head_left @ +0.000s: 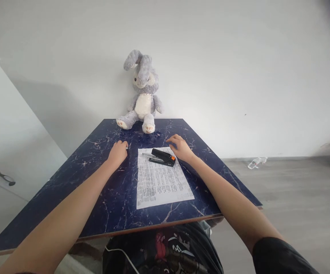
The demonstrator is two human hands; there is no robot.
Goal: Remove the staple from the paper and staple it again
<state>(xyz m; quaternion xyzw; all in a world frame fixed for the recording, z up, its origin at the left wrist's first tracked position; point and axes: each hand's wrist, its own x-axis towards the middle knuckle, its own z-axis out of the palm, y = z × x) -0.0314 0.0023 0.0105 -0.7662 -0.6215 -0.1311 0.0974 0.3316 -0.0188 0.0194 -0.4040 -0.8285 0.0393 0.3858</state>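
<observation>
2 forearms (76, 201) flank 1 stapler (162, 157) atop printed paper (163, 187).

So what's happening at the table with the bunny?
Someone has both hands on or just over the blue table. A black stapler lies open on a printed paper, and neither hand is holding it. The right hand is beside the stapler. The left hand is curled, with something pale at its fingertips, too small to make out. The toy bunny sits at the far edge.
</observation>
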